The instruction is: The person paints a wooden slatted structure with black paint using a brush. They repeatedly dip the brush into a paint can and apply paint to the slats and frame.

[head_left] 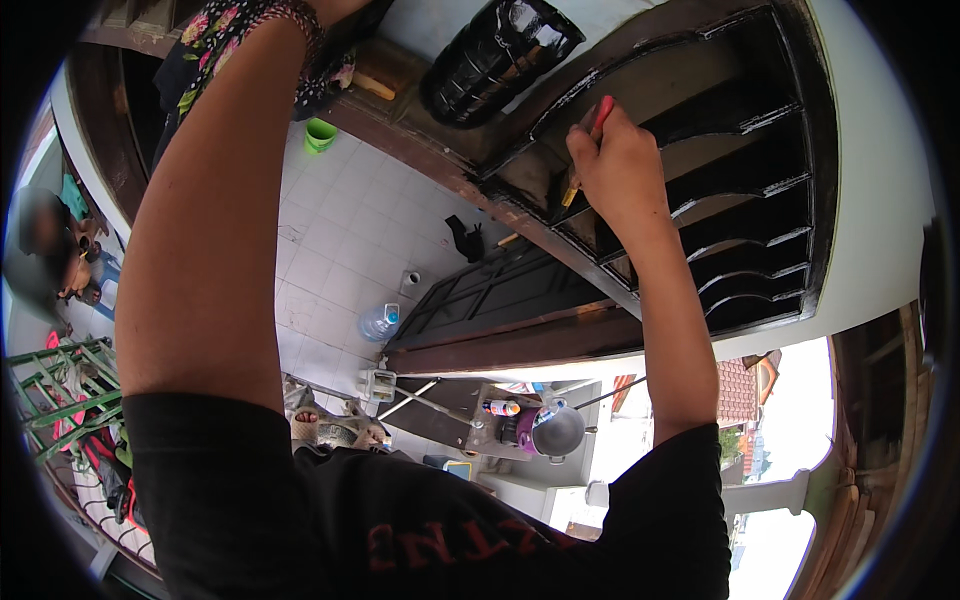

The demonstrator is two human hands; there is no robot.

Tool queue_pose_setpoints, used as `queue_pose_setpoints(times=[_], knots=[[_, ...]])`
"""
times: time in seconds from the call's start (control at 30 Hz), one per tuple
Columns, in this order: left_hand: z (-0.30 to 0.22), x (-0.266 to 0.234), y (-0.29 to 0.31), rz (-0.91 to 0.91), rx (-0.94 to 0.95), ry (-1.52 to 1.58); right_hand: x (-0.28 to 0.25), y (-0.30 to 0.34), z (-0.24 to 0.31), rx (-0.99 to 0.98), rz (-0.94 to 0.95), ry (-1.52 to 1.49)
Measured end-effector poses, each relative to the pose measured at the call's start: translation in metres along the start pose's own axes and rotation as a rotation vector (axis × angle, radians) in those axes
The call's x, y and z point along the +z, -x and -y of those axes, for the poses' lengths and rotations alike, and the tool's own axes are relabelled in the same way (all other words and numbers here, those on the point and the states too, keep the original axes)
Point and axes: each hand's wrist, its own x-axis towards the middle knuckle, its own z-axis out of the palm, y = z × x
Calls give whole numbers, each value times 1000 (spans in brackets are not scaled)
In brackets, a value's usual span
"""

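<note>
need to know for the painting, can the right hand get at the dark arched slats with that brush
Probably yes. The right hand already holds the red-handled brush against the upper part of the dark arched slats, and nothing shows between hand and wood. The lower slats sit further along the forearm and look open too.

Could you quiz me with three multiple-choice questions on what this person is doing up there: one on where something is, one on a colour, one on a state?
1. Where is the right hand?
A. on the tiled floor
B. at the dark slatted frame
C. on the water bottle

2. What colour is the brush handle?
A. red
B. green
C. white

3. How is the right hand?
A. open and flat
B. closed around the brush handle
C. out of view

Answers: 1 B, it rests against the slats; 2 A, a red tip shows above the fist; 3 B, the fingers wrap the handle.
</note>
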Motion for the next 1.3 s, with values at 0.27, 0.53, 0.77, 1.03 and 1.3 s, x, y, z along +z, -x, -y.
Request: queue_pose_setpoints(times=[0.27, 0.53, 0.77, 1.03, 1.3], knots=[[1, 11, -2, 74, -21, 115, 12, 5, -12, -27, -72, -18], [48, 12, -36, 140, 105, -91, 21, 7, -21, -72, -132, -19], [26, 23, -24, 215, 47, 29, 3, 37, -22, -18, -116, -141], [39, 16, -35, 217, -24, 115, 56, 216, -72, 731, -212, -1578], [31, 6, -30, 241, -24, 86, 310, 664, -78, 2045, -280, -1412]])
